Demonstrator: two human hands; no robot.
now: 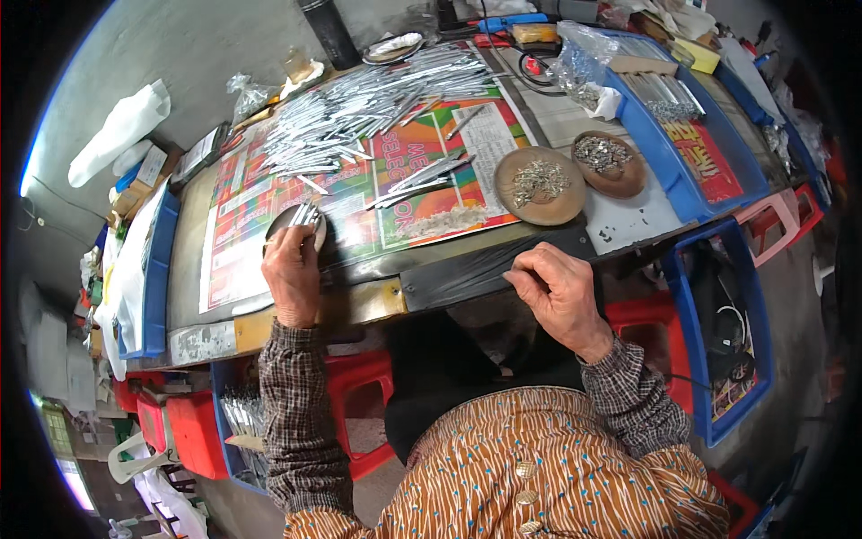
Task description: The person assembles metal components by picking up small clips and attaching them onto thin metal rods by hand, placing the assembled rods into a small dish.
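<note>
My left hand (292, 274) is closed at the near rim of a small dark bowl (280, 221) on the table. Short silver sticks (306, 214) show just past its fingertips; whatever is between those fingers is hidden. Over the table's front edge, my right hand (558, 292) has thumb and forefinger pinched together, and anything in the pinch is too small to make out. Beyond it, a round wooden dish (512, 202) holds small metal parts. A darker bowl (626, 184) beside that has more metal pieces. A large pile of thin silver sticks (341, 112) covers the far table.
Several silver sticks (420, 182) and pale small pieces (442, 221) lie on the colourful printed sheet (238, 260). A blue tray (660, 135) stands at the right, another blue tray (162, 269) at the left. Red stools (355, 395) are under the table.
</note>
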